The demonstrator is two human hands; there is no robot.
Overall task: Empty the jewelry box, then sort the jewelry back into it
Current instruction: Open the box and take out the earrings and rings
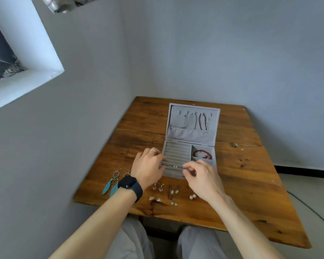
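A grey jewelry box [191,109] stands open on the wooden table [241,184], its lid upright with several necklaces [198,120] hanging inside. A red bead bracelet [201,153] lies in the right compartment. Small stud earrings [174,166] sit in the ridged ring rolls. My left hand [148,167], with a ring and a black watch, rests on the box's front left edge with curled fingers. My right hand [200,174] hovers over the front right of the rolls, fingertips pinched together; what they pinch is too small to tell.
Two teal feather earrings [110,184] lie left of my left wrist. Several small earring pairs [165,193] lie on the table in front of the box, between my forearms. Walls close the table's left and far sides. A window recess [26,71] is at the upper left.
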